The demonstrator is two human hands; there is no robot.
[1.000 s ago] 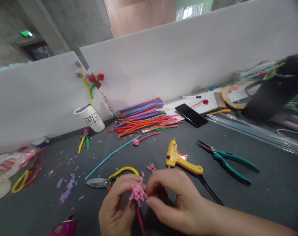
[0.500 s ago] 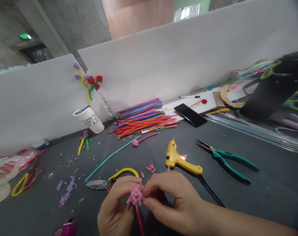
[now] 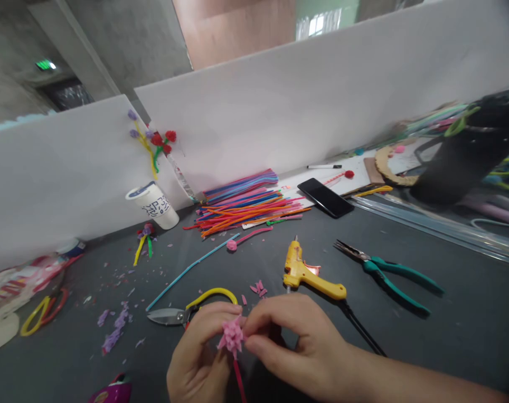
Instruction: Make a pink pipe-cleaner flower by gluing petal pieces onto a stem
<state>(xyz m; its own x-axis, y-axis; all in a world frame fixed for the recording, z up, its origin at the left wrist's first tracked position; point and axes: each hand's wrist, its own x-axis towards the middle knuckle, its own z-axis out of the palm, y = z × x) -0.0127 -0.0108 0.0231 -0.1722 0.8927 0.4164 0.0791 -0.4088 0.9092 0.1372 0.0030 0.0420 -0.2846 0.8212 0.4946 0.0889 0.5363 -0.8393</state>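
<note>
Close in front of me is a pink craft flower (image 3: 231, 334) with pointed petals on a darker pink pipe-cleaner stem (image 3: 239, 380). My left hand (image 3: 202, 355) is closed around the flower's left side. The thumb and forefinger of my right hand (image 3: 294, 341) pinch at its right edge, on a petal. Just beyond my fingers lie several cut pink pieces (image 3: 259, 289). Scissors (image 3: 170, 316) with a yellow handle rest partly hidden behind my left hand. A yellow glue gun (image 3: 309, 274) lies past my right hand.
Teal-handled pliers (image 3: 384, 271) lie to the right. Bundled pipe cleaners (image 3: 246, 207), a phone (image 3: 325, 197) and a white cup (image 3: 156, 206) are along the back panel. Purple scraps (image 3: 118, 327) and red-yellow scissors (image 3: 43, 313) are at left. A black jug (image 3: 460, 151) stands at right.
Both hands keep their hold on the pink flower, with hardly any movement. The whole view has shifted very slightly.
</note>
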